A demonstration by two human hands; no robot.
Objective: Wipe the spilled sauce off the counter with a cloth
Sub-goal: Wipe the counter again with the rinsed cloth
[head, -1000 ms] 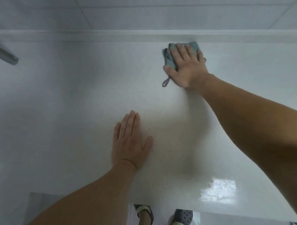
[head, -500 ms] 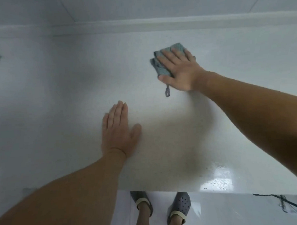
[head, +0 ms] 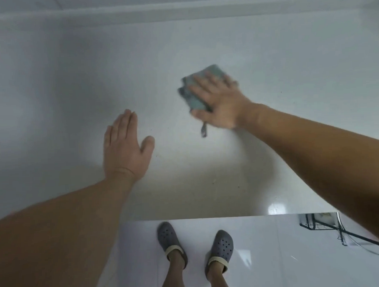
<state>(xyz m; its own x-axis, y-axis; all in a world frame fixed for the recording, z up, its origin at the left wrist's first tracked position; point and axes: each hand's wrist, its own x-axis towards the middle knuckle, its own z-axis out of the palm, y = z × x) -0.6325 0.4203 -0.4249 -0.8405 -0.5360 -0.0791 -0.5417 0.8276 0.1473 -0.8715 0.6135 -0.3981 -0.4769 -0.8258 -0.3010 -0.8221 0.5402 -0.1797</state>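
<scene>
- Mid-wipe, by the look of it: right hand (head: pixel 220 108) flat on the cloth (head: pixel 195 96), pressing it to the bench (head: pixel 64 83) toward the middle-right, well short of the back ledge (head: pixel 179 13).
- Fingers (head: pixel 212 80) of that hand spread and nearly straight across the cloth, not curled round it; thumb along the near edge; outline blurred, so finer detail not clear.
- Cloth folded into a thick teal-grey pad, mostly under the palm, with a small loop (head: pixel 204 131) trailing out toward the near edge.
- Left hand (head: pixel 124 150) laid palm-down on the bench, left of the cloth and apart from it, fingers straight and together, holding nothing; probably bracing.
- No obvious sauce puddle anywhere on the white surface; only faint dark specks (head: pixel 214 181) near the front middle, too small to tell as sauce or as pattern in the stone.
- Glossy patch (head: pixel 276 208) near the front right edge, possibly wet.
- Judged mostly done: bulk of any spill apparently gone, with perhaps a pass over the front specks left.
- Underside of the cloth hidden, so pickup not checkable.
- Below the bench edge: tiled floor (head: pixel 274 258) and clogs (head: pixel 169 240).
</scene>
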